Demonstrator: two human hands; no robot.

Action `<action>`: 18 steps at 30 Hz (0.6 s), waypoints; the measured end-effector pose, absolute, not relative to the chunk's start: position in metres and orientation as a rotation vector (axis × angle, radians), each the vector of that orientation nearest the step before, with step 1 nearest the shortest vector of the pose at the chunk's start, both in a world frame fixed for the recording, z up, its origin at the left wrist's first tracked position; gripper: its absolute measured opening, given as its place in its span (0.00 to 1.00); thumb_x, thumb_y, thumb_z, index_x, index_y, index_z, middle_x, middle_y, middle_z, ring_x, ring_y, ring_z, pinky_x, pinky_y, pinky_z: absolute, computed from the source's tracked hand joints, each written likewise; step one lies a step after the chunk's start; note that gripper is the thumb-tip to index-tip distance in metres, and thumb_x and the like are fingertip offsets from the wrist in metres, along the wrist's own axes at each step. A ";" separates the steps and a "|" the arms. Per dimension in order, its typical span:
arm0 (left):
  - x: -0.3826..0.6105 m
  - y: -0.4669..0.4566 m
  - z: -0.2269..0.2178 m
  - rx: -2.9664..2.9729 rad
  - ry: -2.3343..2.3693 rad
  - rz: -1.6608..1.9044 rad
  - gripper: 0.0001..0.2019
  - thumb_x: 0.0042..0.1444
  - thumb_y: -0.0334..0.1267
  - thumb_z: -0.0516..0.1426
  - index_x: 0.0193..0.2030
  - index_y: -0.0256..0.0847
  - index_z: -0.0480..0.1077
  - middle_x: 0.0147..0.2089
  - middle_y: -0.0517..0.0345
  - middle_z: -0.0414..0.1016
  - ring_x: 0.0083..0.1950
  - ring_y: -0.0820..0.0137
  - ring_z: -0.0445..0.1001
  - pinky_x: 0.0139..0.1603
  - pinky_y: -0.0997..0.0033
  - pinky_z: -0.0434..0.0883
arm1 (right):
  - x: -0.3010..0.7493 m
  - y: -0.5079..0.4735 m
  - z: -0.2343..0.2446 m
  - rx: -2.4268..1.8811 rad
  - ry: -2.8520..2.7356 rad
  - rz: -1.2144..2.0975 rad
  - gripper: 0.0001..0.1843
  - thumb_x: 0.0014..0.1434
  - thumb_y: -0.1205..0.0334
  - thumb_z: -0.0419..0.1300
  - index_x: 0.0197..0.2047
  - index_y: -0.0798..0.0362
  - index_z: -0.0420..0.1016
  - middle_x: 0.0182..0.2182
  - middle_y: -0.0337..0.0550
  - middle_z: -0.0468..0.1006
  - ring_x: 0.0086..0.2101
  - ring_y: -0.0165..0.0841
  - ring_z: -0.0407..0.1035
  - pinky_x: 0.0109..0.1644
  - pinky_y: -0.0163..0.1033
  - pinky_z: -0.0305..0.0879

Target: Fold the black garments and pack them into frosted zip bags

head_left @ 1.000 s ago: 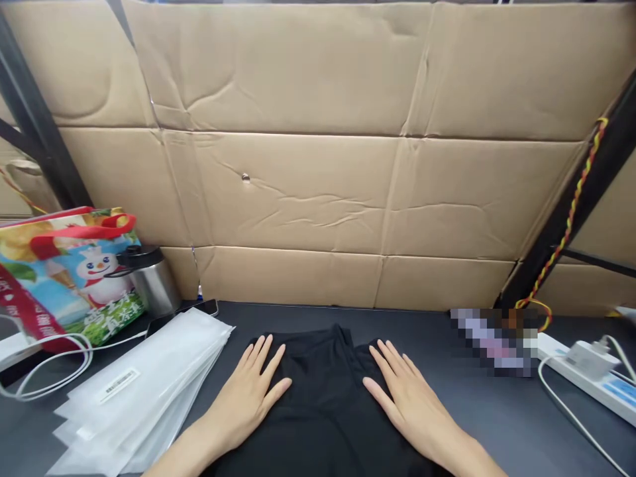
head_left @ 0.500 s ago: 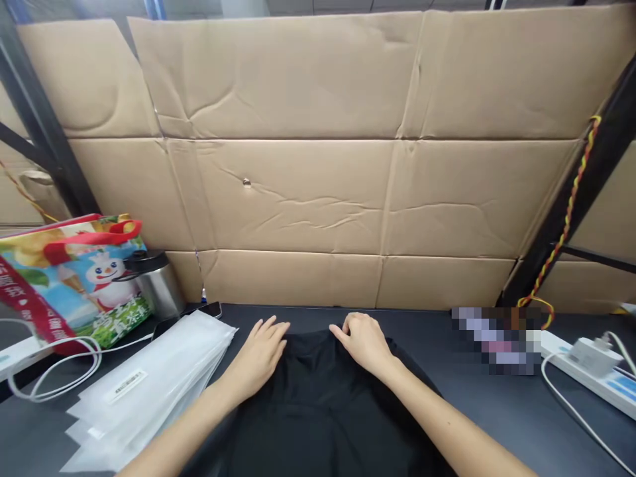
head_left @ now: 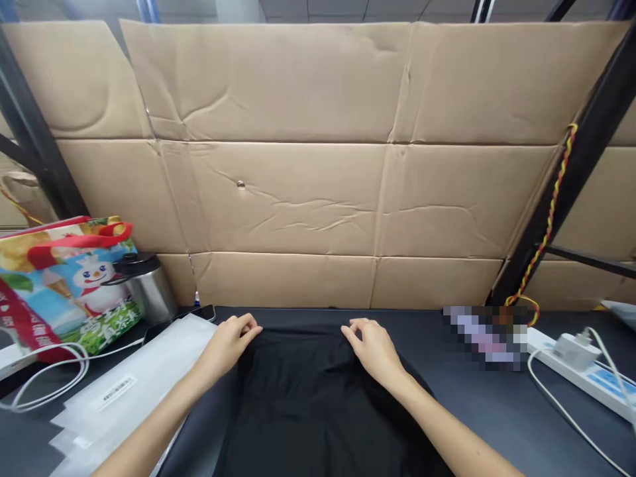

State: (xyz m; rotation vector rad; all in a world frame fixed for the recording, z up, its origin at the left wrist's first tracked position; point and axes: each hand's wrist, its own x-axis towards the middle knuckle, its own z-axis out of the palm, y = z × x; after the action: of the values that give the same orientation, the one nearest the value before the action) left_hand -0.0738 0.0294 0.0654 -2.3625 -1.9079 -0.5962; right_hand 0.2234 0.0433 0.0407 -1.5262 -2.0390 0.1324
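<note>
A black garment [head_left: 308,397] lies spread on the dark table in front of me, with light wrinkles and its top edge nearly straight; its exact kind cannot be made out. At the left end of that edge, my left hand [head_left: 230,341] is closed, thumb and fingers pinching the fabric. My right hand [head_left: 375,351] grips the same edge at its right end, thumb and curled fingers together. Between the two hands the edge looks stretched. The lower part of the garment runs out of view at the bottom.
Left of the garment lies a stack of frosted plastic bags [head_left: 129,391] with a barcode label. Behind them stand a steel thermos jug [head_left: 153,291] and a colourful shopping bag [head_left: 94,285]. A white power strip [head_left: 586,371] lies at right. A cardboard wall [head_left: 308,199] closes off the back.
My left hand has moved left and gone from flat, outstretched fingers to a pinch on the garment's edge. The edge between my hands is now wider and straighter.
</note>
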 end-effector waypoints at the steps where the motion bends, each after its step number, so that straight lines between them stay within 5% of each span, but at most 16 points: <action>1: -0.075 0.032 0.063 -2.352 -1.919 -0.580 0.13 0.61 0.43 0.48 0.30 0.42 0.66 0.28 0.58 0.74 0.35 0.63 0.73 0.35 0.69 0.66 | 0.223 0.045 0.040 -1.529 -2.047 0.119 0.18 0.64 0.56 0.49 0.26 0.50 0.70 0.35 0.44 0.78 0.41 0.38 0.71 0.46 0.40 0.61; 5: -0.075 0.037 0.047 -2.301 -1.943 -0.516 0.11 0.60 0.40 0.49 0.31 0.40 0.69 0.32 0.52 0.76 0.38 0.57 0.74 0.39 0.61 0.68 | 0.219 0.049 0.040 -1.560 -2.078 0.077 0.15 0.63 0.57 0.52 0.27 0.52 0.71 0.29 0.45 0.77 0.37 0.40 0.72 0.47 0.44 0.61; 8: -0.065 0.021 0.047 -2.268 -1.885 -0.545 0.15 0.63 0.40 0.46 0.49 0.37 0.68 0.50 0.46 0.74 0.56 0.52 0.66 0.56 0.47 0.60 | 0.211 0.036 0.047 -1.525 -2.090 0.010 0.15 0.65 0.58 0.48 0.42 0.56 0.72 0.44 0.53 0.76 0.50 0.44 0.67 0.56 0.49 0.56; 11: -0.043 -0.013 0.059 -2.494 -1.642 -0.537 0.21 0.67 0.42 0.42 0.65 0.46 0.56 0.65 0.57 0.62 0.68 0.59 0.51 0.66 0.47 0.47 | 0.198 0.012 0.052 -1.297 -2.243 -0.009 0.23 0.67 0.58 0.40 0.60 0.57 0.63 0.62 0.50 0.61 0.63 0.40 0.49 0.65 0.49 0.44; 15: -0.021 -0.063 0.056 -2.788 -1.377 -0.303 0.28 0.66 0.51 0.45 0.69 0.57 0.39 0.68 0.61 0.53 0.67 0.57 0.55 0.62 0.50 0.59 | 0.191 -0.008 0.040 -1.282 -2.401 0.121 0.28 0.68 0.52 0.37 0.65 0.56 0.55 0.65 0.46 0.54 0.65 0.40 0.42 0.67 0.50 0.38; 18: -0.024 -0.082 0.026 -2.744 -1.242 -0.226 0.33 0.61 0.58 0.48 0.68 0.59 0.36 0.66 0.58 0.58 0.61 0.51 0.64 0.56 0.51 0.64 | 0.204 -0.008 0.028 -1.464 -2.397 0.165 0.31 0.67 0.48 0.38 0.66 0.58 0.54 0.65 0.48 0.51 0.65 0.44 0.39 0.66 0.56 0.38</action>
State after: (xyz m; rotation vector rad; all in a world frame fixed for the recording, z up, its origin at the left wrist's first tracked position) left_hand -0.0238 -0.0817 0.0259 -2.7444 -1.2423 -0.2257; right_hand 0.2038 -0.0079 0.0276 -1.4640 -2.3968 0.1651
